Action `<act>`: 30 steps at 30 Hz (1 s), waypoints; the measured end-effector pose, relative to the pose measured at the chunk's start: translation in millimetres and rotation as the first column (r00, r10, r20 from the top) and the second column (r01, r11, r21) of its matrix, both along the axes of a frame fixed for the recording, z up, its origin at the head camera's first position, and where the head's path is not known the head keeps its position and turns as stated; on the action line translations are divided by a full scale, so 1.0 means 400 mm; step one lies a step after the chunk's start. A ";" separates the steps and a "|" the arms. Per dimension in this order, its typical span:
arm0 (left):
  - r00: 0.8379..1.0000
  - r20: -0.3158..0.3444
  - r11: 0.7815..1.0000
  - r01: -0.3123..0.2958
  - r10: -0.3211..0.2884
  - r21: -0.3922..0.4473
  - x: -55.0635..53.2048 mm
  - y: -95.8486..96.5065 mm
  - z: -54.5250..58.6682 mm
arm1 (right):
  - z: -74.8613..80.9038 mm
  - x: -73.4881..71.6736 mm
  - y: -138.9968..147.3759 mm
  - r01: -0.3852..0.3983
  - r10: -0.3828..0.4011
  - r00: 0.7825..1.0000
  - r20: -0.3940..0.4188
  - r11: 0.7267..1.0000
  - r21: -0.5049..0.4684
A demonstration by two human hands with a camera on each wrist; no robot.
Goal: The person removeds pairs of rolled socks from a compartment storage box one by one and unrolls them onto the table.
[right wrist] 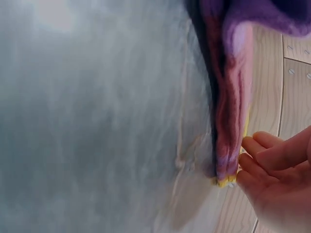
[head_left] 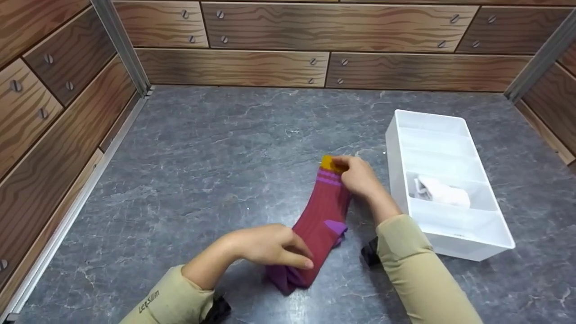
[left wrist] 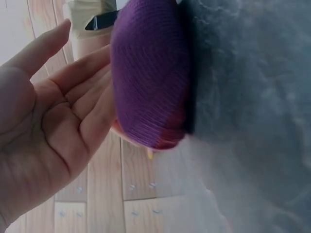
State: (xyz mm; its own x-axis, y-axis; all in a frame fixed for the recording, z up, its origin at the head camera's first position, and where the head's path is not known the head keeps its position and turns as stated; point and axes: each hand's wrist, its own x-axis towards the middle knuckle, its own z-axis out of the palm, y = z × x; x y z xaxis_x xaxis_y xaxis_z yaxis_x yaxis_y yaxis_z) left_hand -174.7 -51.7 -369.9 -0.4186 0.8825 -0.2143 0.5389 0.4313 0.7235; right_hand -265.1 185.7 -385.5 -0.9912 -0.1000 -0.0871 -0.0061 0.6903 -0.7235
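Observation:
A maroon sock [head_left: 317, 207] with a yellow cuff, purple stripes and purple heel lies flat on the grey table, its cuff away from me. Several fabric layers show along its edge in the right wrist view. Its purple toe [left wrist: 150, 73] fills the middle of the left wrist view. My left hand [head_left: 276, 247] lies over the foot part with fingers extended and thumb apart. My right hand [head_left: 357, 175] is at the yellow cuff [right wrist: 226, 182], fingertips touching its upper side, fingers slightly bent and not closed round it.
Right of the sock stands a white divided box [head_left: 396, 157] with several compartments. A rolled white cloth item [head_left: 443, 193] lies in one of the nearer ones. Wood-patterned panels [head_left: 265, 67] border the table at the back and both sides.

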 end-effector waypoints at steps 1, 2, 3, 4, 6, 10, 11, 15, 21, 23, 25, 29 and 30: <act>1.000 0.024 1.000 -0.014 0.013 0.023 -0.004 -0.005 -0.004 | 0.003 0.006 -0.002 0.001 -0.001 1.000 -0.010 1.000 -0.007; 0.998 0.052 0.998 -0.030 0.028 0.048 -0.008 -0.009 -0.007 | 0.006 0.015 -0.005 0.002 -0.002 1.000 -0.015 1.000 -0.020; 0.996 0.081 0.996 -0.049 0.043 0.075 -0.013 -0.014 -0.011 | 0.010 0.024 -0.008 0.002 -0.002 1.000 -0.019 0.999 -0.036; 0.991 0.117 0.993 -0.069 0.057 0.100 -0.018 -0.018 -0.015 | 0.013 0.034 -0.011 0.001 -0.002 1.000 -0.025 0.999 -0.050; 0.976 0.201 0.984 -0.109 0.080 0.138 -0.027 -0.026 -0.022 | 0.017 0.056 -0.013 -0.005 0.003 1.000 -0.027 0.997 -0.072; 0.941 0.326 0.978 -0.146 0.091 0.150 -0.038 -0.036 -0.036 | 0.009 0.097 -0.012 -0.017 0.016 1.000 -0.016 0.996 -0.091; 0.933 0.349 0.978 -0.150 0.091 0.145 -0.039 -0.037 -0.039 | 0.005 0.104 -0.010 -0.019 0.018 1.000 -0.010 0.995 -0.093; 0.906 0.411 0.979 -0.167 0.104 0.121 -0.039 -0.035 -0.044 | -0.002 0.116 -0.001 -0.029 0.029 1.000 -0.002 0.996 -0.080; 0.855 0.501 0.971 -0.216 0.135 0.107 -0.039 -0.017 -0.053 | -0.008 0.101 0.022 -0.003 0.009 0.999 0.053 0.993 -0.119; 0.842 0.521 0.966 -0.232 0.141 0.112 -0.040 -0.006 -0.055 | -0.011 0.091 0.027 0.010 -0.002 0.998 0.058 0.991 -0.136; 0.837 0.527 0.963 -0.242 0.146 0.118 -0.042 0.008 -0.057 | -0.014 0.081 0.031 0.024 -0.015 0.998 0.058 0.989 -0.147; 0.839 0.522 0.958 -0.256 0.153 0.132 -0.043 0.032 -0.061 | -0.017 0.066 0.035 0.043 -0.035 0.998 0.055 0.985 -0.170; 0.839 0.523 0.958 -0.256 0.153 0.131 -0.044 0.037 -0.061 | -0.018 0.064 0.036 0.050 -0.040 0.998 0.058 0.982 -0.181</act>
